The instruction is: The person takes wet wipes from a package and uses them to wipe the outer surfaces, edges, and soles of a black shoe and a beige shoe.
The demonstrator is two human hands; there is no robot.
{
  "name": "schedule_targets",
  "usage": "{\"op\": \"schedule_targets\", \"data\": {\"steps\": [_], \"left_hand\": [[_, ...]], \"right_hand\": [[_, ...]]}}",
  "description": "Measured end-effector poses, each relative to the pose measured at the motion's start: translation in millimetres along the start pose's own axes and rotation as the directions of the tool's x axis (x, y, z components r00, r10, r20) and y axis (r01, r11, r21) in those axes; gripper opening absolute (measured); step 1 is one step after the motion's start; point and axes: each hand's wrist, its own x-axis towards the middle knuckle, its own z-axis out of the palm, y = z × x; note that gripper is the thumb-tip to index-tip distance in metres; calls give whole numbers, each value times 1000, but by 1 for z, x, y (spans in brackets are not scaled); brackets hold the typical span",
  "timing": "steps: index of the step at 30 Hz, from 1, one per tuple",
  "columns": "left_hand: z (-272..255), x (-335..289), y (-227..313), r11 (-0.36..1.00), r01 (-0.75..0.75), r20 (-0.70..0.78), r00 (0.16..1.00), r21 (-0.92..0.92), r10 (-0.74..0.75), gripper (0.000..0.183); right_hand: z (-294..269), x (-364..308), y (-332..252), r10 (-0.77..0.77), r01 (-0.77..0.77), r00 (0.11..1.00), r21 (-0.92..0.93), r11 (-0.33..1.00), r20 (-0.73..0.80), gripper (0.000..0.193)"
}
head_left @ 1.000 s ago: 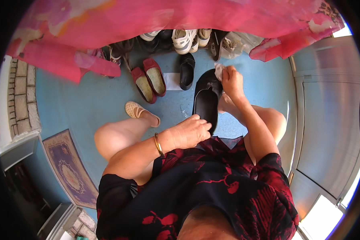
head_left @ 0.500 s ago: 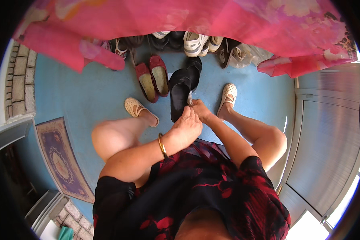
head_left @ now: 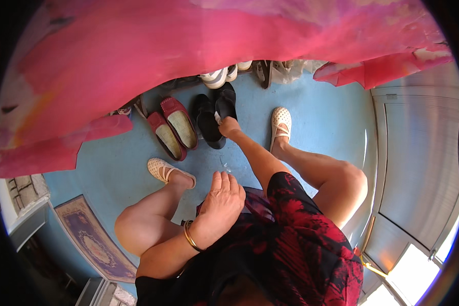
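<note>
A pair of black slip-on shoes stands on the blue floor ahead of me: the left shoe [head_left: 207, 125] is a little nearer than the right shoe [head_left: 226, 106]. Stretched forward, my right hand [head_left: 230, 126] is at the heel end of the pair. A small white wad [head_left: 218, 118] pokes out from its closed fingers, over the shoe openings; cloth or paper, I cannot tell. Above my lap hangs my left hand [head_left: 222, 198], its fingers stretched out and nothing seen in it. A gold bangle [head_left: 190, 235] circles that wrist.
Dark red loafers [head_left: 173, 128] stand left of the black pair. Behind, white sneakers [head_left: 215, 77] and a clear plastic bag [head_left: 290, 72] show under a pink curtain [head_left: 229, 35]. My feet wear cream shoes [head_left: 281, 121]. A patterned mat [head_left: 98, 239] lies left, a metal door [head_left: 410, 168] stands right.
My hands have parted: the right reached forward with the white wad to the black shoes, while the left drew back toward my lap. The view has shifted, with more curtain showing.
</note>
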Motion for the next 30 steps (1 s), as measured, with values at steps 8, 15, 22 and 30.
{"op": "schedule_targets", "data": {"steps": [8,15,22,30], "left_hand": [[1,10,6,999,-34,23,999,-23,35,31],[3,20,11,995,-95,42,995,-27,96,28],[9,20,6,999,-27,30,999,-38,28,26],[4,31,7,996,-90,57,994,-15,90,27]], "right_hand": [[12,-18,11,-252,259,942,5,966,-223,15],[-2,-21,0,-351,372,892,24,928,-284,13],[-112,-5,20,100,180,632,271,946,-768,28],[-278,82,60,-133,525,443,137,840,-887,70]]}}
